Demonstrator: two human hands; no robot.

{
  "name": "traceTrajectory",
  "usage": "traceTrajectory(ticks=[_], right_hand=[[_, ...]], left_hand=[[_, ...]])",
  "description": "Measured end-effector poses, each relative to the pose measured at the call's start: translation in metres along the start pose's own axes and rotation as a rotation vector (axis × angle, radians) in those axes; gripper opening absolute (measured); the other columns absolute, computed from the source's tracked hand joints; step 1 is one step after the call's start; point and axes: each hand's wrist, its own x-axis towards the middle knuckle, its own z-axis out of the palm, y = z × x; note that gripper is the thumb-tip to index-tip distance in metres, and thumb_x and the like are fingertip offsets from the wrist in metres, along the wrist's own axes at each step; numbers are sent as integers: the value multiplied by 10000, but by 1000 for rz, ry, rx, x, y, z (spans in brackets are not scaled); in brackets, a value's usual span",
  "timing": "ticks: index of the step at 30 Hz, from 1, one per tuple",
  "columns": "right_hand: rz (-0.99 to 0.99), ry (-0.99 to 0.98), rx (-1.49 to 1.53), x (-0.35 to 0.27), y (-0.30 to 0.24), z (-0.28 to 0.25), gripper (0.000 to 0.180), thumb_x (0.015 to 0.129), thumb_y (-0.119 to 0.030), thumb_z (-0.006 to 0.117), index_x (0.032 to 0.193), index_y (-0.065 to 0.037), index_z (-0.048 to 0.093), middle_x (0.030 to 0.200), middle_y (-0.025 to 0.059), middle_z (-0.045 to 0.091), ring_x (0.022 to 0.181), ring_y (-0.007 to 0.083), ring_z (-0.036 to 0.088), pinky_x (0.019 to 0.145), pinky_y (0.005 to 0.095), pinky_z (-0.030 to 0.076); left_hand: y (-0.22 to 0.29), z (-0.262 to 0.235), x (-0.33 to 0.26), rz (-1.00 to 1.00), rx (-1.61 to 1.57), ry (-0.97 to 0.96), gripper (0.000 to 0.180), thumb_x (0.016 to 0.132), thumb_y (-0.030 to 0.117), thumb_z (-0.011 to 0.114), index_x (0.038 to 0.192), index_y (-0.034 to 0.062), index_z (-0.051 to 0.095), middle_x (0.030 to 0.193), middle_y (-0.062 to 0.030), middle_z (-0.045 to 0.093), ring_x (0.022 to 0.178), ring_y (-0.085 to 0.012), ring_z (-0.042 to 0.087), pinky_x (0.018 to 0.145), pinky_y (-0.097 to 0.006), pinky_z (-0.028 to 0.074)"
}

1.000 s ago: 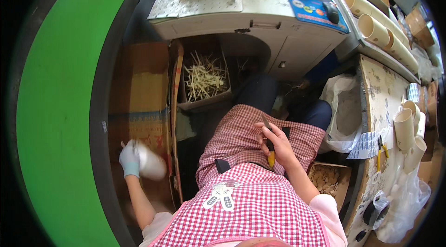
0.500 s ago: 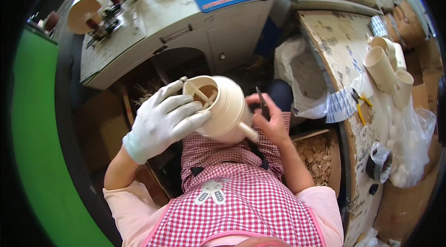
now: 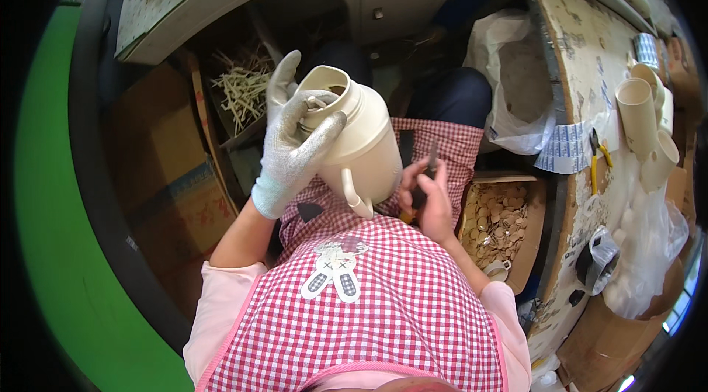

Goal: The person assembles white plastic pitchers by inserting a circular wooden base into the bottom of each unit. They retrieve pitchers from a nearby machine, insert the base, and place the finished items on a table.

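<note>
One cream plastic jug, handle down, is gripped at its open mouth by the gloved left hand; beside it, the bare right hand pinches a dark tool.

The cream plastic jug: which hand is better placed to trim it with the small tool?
Probably the right hand: it holds the dark tool beside the cream jug. The gloved left hand grips the jug's mouth, steadying it.

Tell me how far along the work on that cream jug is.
Done: the cream plastic jug is up at the lap, gripped at its mouth by the gloved left hand. In hand: the bare right hand holds a dark blade beside it. Left: no fresh cut shows.
</note>
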Motion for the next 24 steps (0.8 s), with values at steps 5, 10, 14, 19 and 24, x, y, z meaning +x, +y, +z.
traceTrajectory(ticks=[5, 10, 14, 19, 24], right_hand=[[206, 76, 41, -19, 6, -2, 321, 1133, -246, 371, 1395, -62, 385, 871, 41, 568, 657, 126, 539, 598, 271, 487], [-55, 110, -358, -2, -74, -9, 418, 1137, -428, 382, 1010, -79, 574, 709, -63, 486, 552, 31, 390, 498, 196, 298], [-656, -339, -1228, 3, -112, 22, 255, 1061, -278, 573, 1041, -25, 605, 721, 45, 518, 599, 161, 527, 543, 301, 420], [-890, -363, -1733, 8, -117, 76, 216, 950, -213, 705, 1012, -39, 593, 797, 91, 582, 692, 279, 629, 579, 383, 492], [-962, -222, -1958, 9, -111, 74, 235, 932, -232, 726, 983, -56, 579, 789, 90, 589, 678, 266, 643, 575, 367, 505]], left_hand=[[4, 0, -30, -288, -218, 58, 189, 946, 134, 750, 1090, 16, 716, 1253, -139, 666, 1173, -212, 644, 1028, -340, 518], [45, -43, -7, 447, 104, -294, 329, 729, 279, 895, 936, 72, 743, 1366, -266, 630, 1274, -404, 633, 1088, -525, 477], [56, -54, 8, 692, 518, -485, 338, 590, 162, 898, 834, 109, 669, 1290, -205, 666, 1212, -417, 640, 967, -504, 538], [50, -59, 9, 700, 465, -552, 324, 589, 157, 879, 833, 103, 673, 1295, -199, 664, 1227, -403, 632, 996, -522, 518], [38, -49, 8, 713, 430, -582, 298, 591, 160, 857, 816, 98, 672, 1288, -212, 665, 1204, -402, 646, 1061, -543, 486]])
